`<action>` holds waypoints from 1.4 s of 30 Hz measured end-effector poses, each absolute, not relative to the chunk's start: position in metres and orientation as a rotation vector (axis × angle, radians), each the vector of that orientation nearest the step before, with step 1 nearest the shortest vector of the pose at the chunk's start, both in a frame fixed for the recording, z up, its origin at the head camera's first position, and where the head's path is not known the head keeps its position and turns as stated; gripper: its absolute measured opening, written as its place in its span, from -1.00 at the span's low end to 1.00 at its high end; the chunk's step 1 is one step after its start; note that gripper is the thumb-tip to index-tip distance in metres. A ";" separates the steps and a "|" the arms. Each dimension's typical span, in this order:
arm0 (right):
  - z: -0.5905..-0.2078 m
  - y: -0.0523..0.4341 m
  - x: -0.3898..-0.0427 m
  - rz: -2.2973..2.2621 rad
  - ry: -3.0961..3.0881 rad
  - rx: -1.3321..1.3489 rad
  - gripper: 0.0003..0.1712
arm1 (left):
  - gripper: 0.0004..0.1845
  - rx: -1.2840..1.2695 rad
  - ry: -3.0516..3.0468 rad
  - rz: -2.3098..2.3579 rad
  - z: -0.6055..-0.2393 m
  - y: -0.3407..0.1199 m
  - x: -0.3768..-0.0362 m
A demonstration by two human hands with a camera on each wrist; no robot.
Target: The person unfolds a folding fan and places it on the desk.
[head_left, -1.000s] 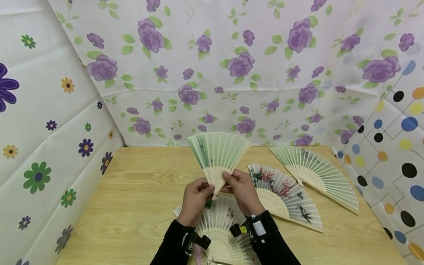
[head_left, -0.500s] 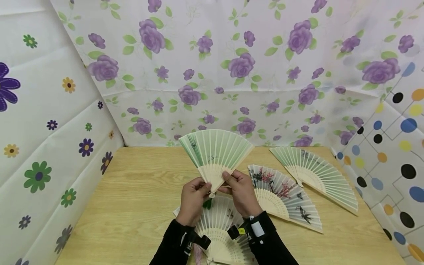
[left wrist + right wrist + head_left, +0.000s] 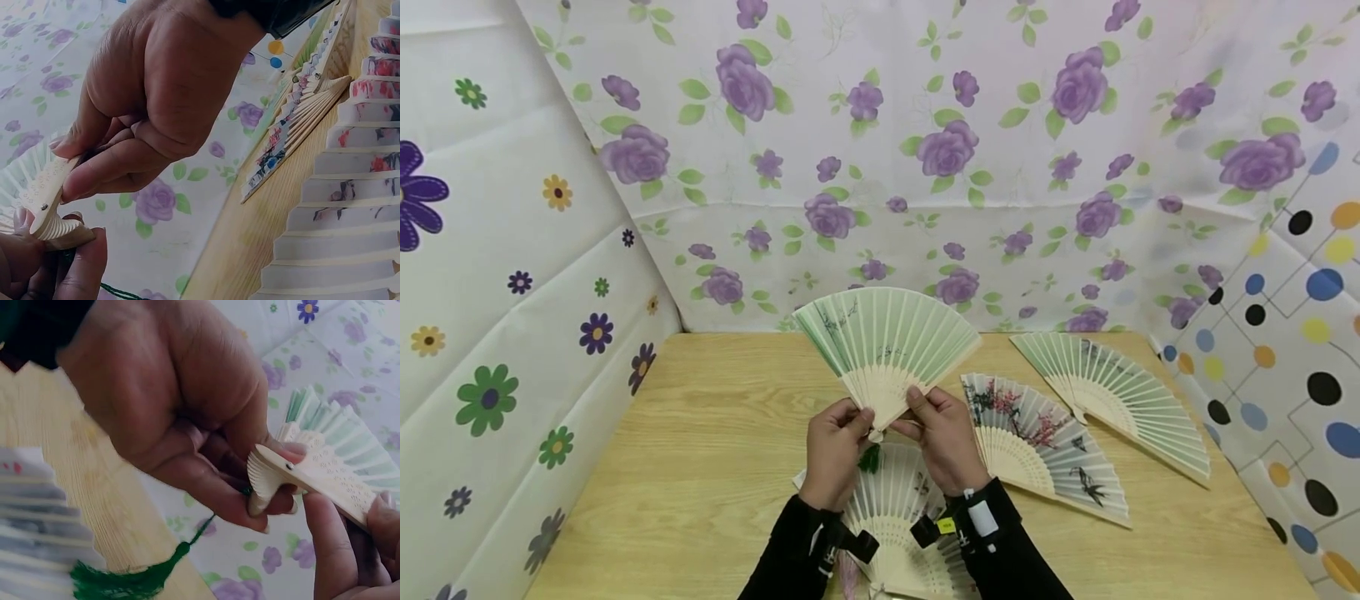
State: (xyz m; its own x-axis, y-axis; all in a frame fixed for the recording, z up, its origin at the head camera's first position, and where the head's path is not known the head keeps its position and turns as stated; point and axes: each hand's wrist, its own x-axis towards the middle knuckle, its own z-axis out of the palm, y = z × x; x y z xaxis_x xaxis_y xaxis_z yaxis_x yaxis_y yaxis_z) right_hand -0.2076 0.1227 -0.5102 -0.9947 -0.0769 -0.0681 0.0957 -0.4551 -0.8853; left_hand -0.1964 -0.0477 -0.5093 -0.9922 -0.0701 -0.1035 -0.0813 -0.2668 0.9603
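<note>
The left hand (image 3: 832,443) pinches the left edge of the green fan (image 3: 886,343) near its pivot, fingers curled on the outer rib. The green fan stands spread upright above the table (image 3: 700,450), over its middle toward the back. A green tassel (image 3: 870,458) hangs from the fan's pivot, between the two hands. The right hand (image 3: 943,437) pinches the fan's right edge close to the pivot, thumb on the ribs. Below the green fan, under the wrists, a white fan (image 3: 895,508) lies open on the table. Right of the green fan lies a blossom fan (image 3: 1045,442), spread flat, and farther right another pale fan (image 3: 1120,392), also open, near the dotted wall (image 3: 1292,350).
</note>
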 end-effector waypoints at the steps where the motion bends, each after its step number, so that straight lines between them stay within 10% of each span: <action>1: -0.510 0.123 -0.207 -2.594 1.586 0.025 -0.74 | -0.84 -0.203 1.895 2.495 -0.509 -0.047 -0.196; 42: -0.519 0.099 -0.199 -2.747 1.482 0.075 -0.75 | -0.84 -0.291 1.947 2.617 -0.508 -0.050 -0.199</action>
State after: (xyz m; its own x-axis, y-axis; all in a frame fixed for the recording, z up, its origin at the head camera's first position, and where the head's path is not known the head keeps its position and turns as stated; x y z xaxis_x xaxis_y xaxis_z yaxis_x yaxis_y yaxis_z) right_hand -0.1985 0.0986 -0.5189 -0.9987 0.0055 -0.0515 0.0400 -0.5493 -0.8346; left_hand -0.1987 -0.0504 -0.5078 -0.9755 -0.2112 -0.0624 0.0010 -0.2874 0.9578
